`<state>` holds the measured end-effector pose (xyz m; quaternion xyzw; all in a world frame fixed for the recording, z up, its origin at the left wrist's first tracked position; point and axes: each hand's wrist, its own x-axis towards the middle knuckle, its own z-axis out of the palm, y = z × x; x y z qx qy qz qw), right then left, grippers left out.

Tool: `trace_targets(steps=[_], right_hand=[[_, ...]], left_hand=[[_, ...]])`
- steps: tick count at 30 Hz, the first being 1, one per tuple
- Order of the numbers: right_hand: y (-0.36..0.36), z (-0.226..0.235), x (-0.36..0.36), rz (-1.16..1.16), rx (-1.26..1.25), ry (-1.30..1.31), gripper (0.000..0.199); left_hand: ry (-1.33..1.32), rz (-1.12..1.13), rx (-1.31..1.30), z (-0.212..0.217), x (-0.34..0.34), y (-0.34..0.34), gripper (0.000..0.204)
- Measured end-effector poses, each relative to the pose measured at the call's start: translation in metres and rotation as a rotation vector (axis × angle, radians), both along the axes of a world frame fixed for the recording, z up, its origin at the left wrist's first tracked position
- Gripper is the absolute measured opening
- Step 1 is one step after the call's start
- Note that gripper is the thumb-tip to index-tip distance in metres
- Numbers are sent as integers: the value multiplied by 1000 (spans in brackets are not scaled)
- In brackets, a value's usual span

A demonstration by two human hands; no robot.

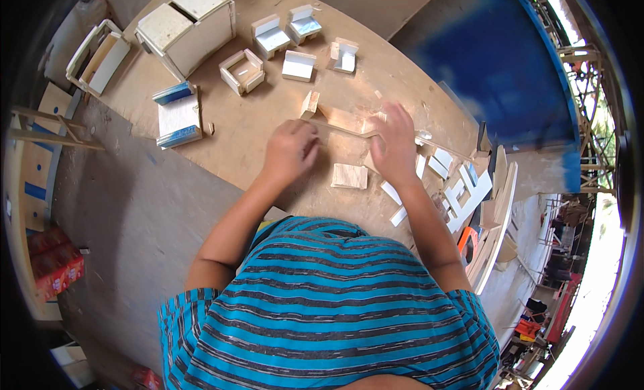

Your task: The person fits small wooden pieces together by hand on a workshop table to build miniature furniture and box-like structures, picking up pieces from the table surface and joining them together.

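Note:
A small wooden assembly (341, 119) lies on the worktable in front of me: a thin board with an upright block at its left end and another piece at its right. My left hand (290, 148) is curled at the assembly's left end, fingertips partly hidden. At the right end, my right hand (397, 143) has its thumb on the near side and fingers on the far side. Closer to my body rests a loose pale wood block (349, 176), which neither hand touches.
Across the worktable (245, 135) stand small white-faced seat-like pieces (272, 38), an open square wooden frame (242, 72), a blue-and-white piece (178, 116) and a large white box (191, 31). White strips (463, 197) and an orange-handled tool (467, 244) lie right. A blue panel (503, 74) rises beyond.

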<state>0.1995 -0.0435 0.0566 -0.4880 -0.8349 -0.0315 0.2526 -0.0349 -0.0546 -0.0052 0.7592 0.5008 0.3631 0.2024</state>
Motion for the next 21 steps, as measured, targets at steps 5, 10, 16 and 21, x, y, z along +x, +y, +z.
trace_targets(steps=[5,10,16,21], right_hand=[[6,-20,18,-281,-525,782,68],[17,-46,16,-201,-788,1000,77],[29,-43,18,-302,-794,1065,59],[47,-51,27,-370,-753,1077,54]], left_hand=[[109,272,129,-3,-11,10,50],[105,180,35,-14,-1,19,71],[-81,244,-87,-13,3,39,57],[-170,278,-68,4,5,52,49]])
